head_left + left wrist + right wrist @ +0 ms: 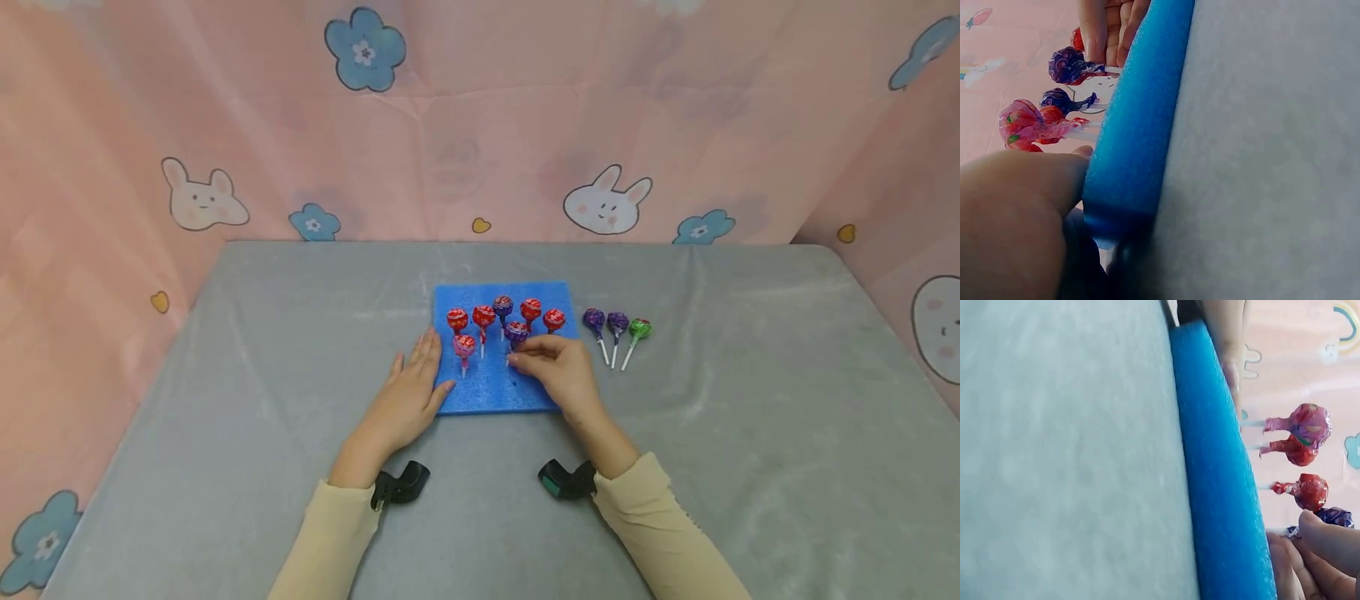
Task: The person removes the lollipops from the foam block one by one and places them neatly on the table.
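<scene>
A blue foam board (476, 396) lies on the table with several wrapped lollipops standing in it on white sticks. My right hand (562, 375) pinches a purple lollipop (516, 333) low down, by its stick, over the middle of the board. In the left wrist view that purple lollipop (1067, 65) stands out from the foam, the fingertips beside its stick. My left hand (401, 400) rests along the board's left edge, fingers straight, thumb over the near corner area. Closest to it is a pink lollipop (464, 346). Behind stand red lollipops (483, 316) and another purple one (502, 306).
Right of the board, two purple lollipops (594, 321) and a green lollipop (640, 328) lie on the grey tabletop (750, 433). A pink curtain (465, 125) with rabbits and flowers hangs behind the table. Each wrist wears a black camera (405, 482).
</scene>
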`<state>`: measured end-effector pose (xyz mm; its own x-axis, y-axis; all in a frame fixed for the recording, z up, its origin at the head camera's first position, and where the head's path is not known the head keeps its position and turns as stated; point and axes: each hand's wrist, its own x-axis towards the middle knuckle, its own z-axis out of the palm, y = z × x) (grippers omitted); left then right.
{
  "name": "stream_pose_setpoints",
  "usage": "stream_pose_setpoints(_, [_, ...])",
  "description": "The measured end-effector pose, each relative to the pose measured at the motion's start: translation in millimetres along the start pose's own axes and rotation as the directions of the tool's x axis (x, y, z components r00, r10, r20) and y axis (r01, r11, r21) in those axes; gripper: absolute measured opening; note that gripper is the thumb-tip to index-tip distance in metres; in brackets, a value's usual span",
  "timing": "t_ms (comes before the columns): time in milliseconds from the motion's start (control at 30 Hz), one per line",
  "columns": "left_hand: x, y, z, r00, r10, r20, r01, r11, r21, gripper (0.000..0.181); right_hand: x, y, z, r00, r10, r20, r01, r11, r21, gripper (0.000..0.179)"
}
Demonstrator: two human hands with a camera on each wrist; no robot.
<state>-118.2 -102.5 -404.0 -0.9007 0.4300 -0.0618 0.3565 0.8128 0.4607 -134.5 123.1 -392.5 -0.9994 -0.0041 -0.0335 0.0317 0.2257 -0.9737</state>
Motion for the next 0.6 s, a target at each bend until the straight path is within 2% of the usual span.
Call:
stream_pose_setpoints(233, [0.3,0.6,-2.8,1.000,0.001,-0.005,-0.001,1.000,0.003,0.065,1.6,3.0,3.9,0.996,-0.082,-0.029,0.081,0.997,-0.019,0.015])
stream_pose_setpoints(600, [-0.6,0.6,-0.4,1.000,-0.004,0.002,0.004,1.000,0.004,0.065,-1.6,4.6,7.2,0.995,-0.084,-0.052,0.081,0.995,-0.051,0.014])
